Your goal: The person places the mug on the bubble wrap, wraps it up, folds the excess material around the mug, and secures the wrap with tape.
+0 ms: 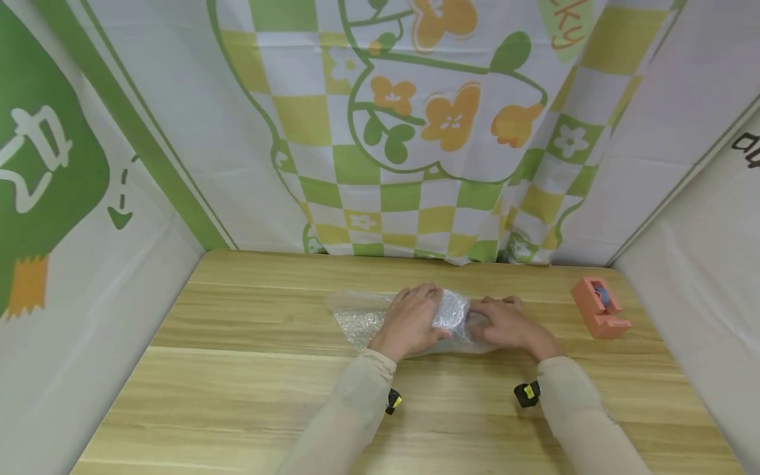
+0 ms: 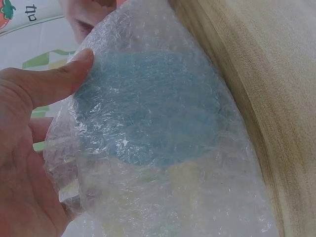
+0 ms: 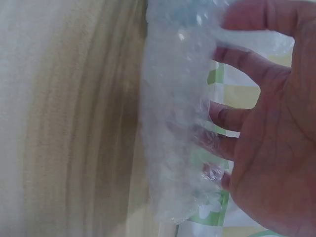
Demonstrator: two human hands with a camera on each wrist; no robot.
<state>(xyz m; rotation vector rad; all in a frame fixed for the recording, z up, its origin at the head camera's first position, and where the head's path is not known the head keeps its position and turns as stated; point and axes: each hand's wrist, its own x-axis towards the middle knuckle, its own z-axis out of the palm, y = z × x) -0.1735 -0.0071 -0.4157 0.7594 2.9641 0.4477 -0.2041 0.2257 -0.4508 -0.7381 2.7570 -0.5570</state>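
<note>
"How are the hands placed?"
"Both are left of the tape dispenser [image 1: 588,310]. The left hand [image 1: 411,320] grips the bubble wrap [image 1: 452,311], thumb on one face, fingers round the other. The right hand [image 1: 510,323] holds the end nearer the dispenser, more loosely, I'd judge."
"And the wrap itself?"
"On the table [image 1: 237,396], left of the dispenser, with a blue object [image 2: 158,103] showing through. I'd expect it light, cushiony, slightly slippery; whether the blue part is fragile, I can't tell."
"Best hold?"
"Broadly around the blue part, pressing gently. The loose flap farthest from the dispenser would probably just fold."
"Beyond?"
"A patterned curtain [image 1: 398,191], behind and left of the dispenser."
</note>
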